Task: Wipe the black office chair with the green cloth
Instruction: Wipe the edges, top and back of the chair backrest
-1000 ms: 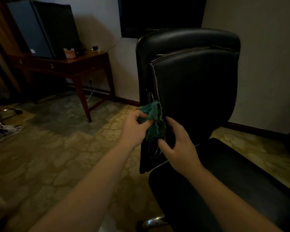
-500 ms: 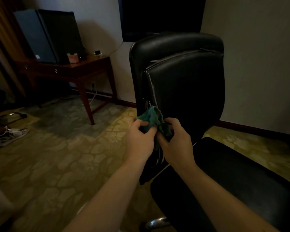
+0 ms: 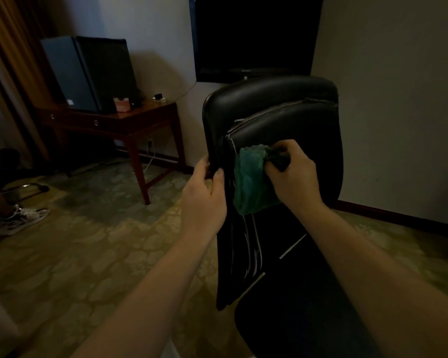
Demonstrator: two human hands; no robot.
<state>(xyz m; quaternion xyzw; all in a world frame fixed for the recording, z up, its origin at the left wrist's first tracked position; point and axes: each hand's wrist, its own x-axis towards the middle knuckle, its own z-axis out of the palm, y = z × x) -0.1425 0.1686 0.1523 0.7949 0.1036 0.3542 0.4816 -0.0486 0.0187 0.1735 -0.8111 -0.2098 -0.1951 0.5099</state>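
Right fingers round one cloth, perhaps against chair

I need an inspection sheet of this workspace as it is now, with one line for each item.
Surface: patterned carpet.
Job's things: black office chair; green cloth against its backrest.
Clutter: pink box on wooden table.
Hands: left hand grips backrest edge; right hand holds the cloth.
Cables: white cable below the table.
Surroundings: wall television, dark cabinet, another person's shoe.
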